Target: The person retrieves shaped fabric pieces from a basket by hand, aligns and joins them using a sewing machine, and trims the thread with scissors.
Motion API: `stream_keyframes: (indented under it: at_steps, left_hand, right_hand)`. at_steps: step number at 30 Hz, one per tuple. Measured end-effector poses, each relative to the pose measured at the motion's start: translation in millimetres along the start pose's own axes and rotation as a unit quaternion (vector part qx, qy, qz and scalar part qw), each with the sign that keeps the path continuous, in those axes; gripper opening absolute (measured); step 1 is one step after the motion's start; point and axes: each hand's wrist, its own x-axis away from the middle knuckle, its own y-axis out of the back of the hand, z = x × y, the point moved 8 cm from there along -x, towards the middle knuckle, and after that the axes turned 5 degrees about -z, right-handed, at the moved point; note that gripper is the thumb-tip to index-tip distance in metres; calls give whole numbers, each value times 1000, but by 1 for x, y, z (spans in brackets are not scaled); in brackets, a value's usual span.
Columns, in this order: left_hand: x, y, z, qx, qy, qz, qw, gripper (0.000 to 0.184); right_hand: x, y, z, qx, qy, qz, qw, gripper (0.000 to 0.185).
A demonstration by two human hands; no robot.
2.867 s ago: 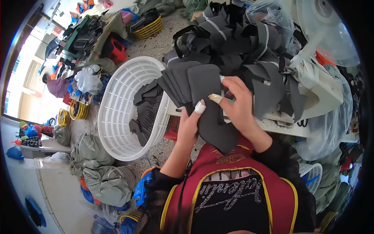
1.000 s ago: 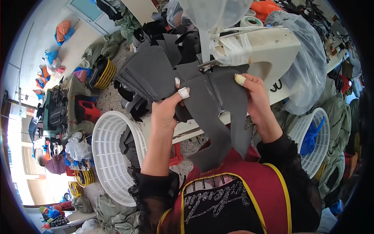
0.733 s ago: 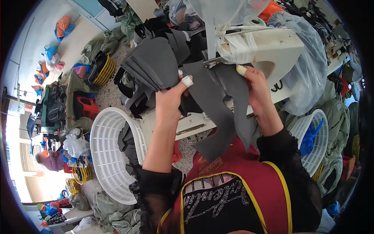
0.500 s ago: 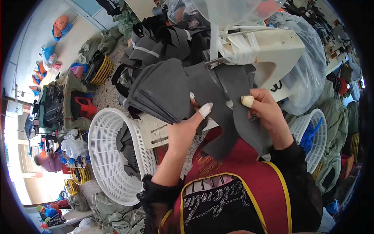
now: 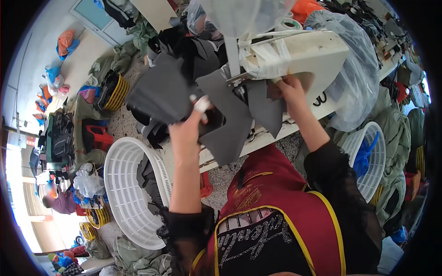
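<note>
My left hand (image 5: 183, 135), its thumb wrapped in white tape, is closed around the near edge of a stack of dark grey cut pieces (image 5: 159, 89). A long grey piece with a curved cut-out (image 5: 228, 122) hangs over the table edge, between my hands. My right hand (image 5: 294, 94) is up beside the head of a cream sewing machine (image 5: 317, 53), pinching the edge of another grey piece (image 5: 265, 110); part of its fingertips is hidden. A small metal plate (image 5: 238, 79) on the machine sits just above these pieces.
A white basket (image 5: 122, 184) with grey pieces stands on the floor at left. Another white basket (image 5: 375, 161) with a blue bag is at right. More grey pieces (image 5: 198, 55) are heaped behind the stack. Clear plastic (image 5: 359, 83) drapes beside the machine.
Both hands have moved up, away from my body. The left hand carried the stack left, apart from the long piece; the right hand moved in beside the machine head.
</note>
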Motion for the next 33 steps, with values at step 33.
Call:
stream_keyframes:
  at_steps: [33]
  left_hand:
    - [98,183,19,53,46,-226,972,14]
  right_hand:
    - [33,-6,-37,517,230,108,817,26]
